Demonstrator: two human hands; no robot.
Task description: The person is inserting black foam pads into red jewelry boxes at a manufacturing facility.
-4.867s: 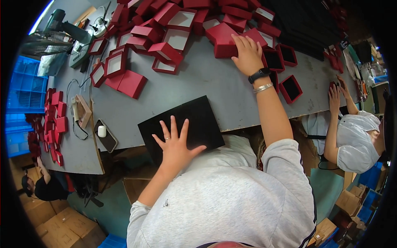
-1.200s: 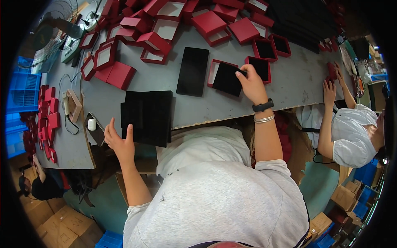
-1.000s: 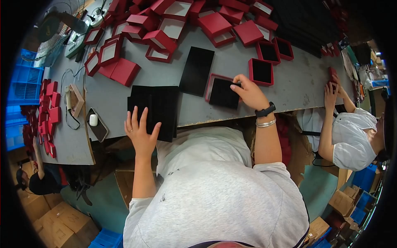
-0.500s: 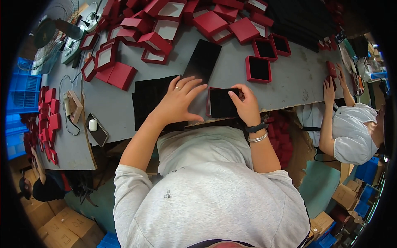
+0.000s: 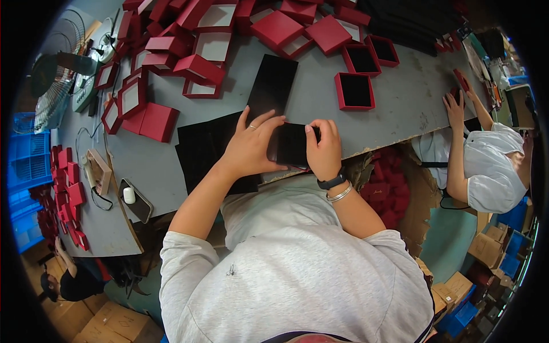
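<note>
Between my hands at the table's near edge lies a thin black pad (image 5: 290, 146) over a red box, of which only a sliver shows. My right hand (image 5: 325, 150) pinches the pad's right side, thumb on top and fingers curled. My left hand (image 5: 249, 144) spans the pad's left side with fingers spread, its fingertips at the far corner and its thumb at the near one. Under and beside my left hand lie flat black sheets (image 5: 197, 146). A longer black sheet (image 5: 273, 83) stretches away beyond my fingers.
Red boxes (image 5: 200, 71) pile up at the back. Several black-lined red boxes (image 5: 354, 91) stand at the right. A phone (image 5: 137, 207) with a white case on it lies at the left, near a fan (image 5: 54, 74). Another person (image 5: 486, 166) works at the right.
The pad and my right hand have shifted left, and my hands are closer together. My left fingertips have come to the pad's left side. Less of the red box shows beneath it.
</note>
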